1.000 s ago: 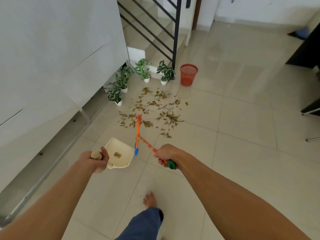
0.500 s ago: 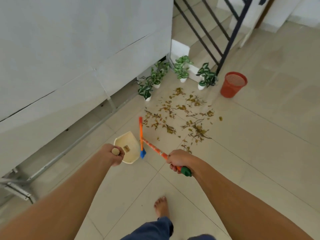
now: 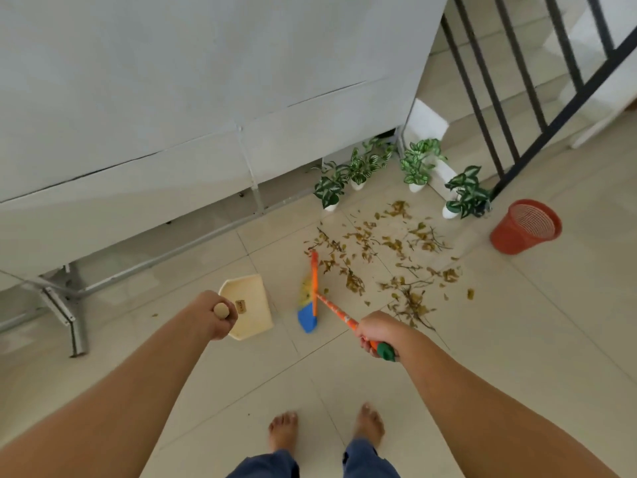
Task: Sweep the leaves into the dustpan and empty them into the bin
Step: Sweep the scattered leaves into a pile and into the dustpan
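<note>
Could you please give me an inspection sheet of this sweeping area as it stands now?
Surface: pale tiled floor, dry leaves scattered over it.
Job's things: cream dustpan holds no leaves; broom head at the leaves' near edge; red bin stands right of the leaves.
Clutter: small potted plants behind the leaves.
Hands: left hand grips the dustpan's handle; right hand grips the broom's handle.
Cables: nothing seen.
Surroundings: white panel wall, black stair railing, the person's bare feet.

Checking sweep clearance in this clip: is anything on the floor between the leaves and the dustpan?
Only the broom itself, its head between the leaves and the dustpan. The potted plants stand beyond the leaves, by the wall, outside that path.
</note>
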A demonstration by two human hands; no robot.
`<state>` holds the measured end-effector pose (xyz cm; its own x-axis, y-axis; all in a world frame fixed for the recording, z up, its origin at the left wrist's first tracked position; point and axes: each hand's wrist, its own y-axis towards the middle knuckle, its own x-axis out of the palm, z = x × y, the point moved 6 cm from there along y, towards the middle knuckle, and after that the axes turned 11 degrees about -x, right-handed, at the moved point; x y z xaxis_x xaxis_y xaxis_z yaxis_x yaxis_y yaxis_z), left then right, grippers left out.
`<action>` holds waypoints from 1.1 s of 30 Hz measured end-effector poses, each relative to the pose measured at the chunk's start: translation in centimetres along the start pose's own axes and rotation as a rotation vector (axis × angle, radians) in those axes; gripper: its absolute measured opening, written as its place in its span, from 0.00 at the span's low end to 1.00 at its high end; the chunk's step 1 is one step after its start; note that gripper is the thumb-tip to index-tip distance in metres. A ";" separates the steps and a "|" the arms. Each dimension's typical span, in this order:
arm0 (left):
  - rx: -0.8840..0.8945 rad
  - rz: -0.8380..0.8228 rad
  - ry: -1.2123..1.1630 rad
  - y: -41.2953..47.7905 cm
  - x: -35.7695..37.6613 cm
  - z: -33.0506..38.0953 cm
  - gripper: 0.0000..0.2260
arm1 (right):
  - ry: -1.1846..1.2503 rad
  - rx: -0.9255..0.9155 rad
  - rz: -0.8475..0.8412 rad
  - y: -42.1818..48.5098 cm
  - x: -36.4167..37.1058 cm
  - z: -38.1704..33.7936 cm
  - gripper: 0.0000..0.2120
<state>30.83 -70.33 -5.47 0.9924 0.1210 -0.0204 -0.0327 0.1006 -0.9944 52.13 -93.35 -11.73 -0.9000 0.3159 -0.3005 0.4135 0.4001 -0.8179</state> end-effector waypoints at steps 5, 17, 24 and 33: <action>-0.023 -0.010 -0.110 -0.9 4.9 -4.1 0.03 | 0.005 -0.032 -0.006 -1.3 -7.6 -0.2 0.06; 0.028 -0.016 -0.129 -2.6 9.9 -6.2 0.05 | 0.018 -0.168 -0.257 1.5 -10.1 -5.9 0.10; 0.078 0.035 -0.099 -2.8 11.4 -3.8 0.08 | 0.182 -0.073 -0.234 6.3 -9.2 -8.1 0.09; 0.033 0.032 -0.033 -1.4 16.9 2.1 0.06 | 0.269 0.031 -0.180 5.7 -15.1 -10.3 0.11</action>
<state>47.41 -66.37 -4.18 0.9864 0.1573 -0.0485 -0.0692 0.1284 -0.9893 69.55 -87.00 -6.83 -0.8877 0.4602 -0.0122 0.2425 0.4450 -0.8621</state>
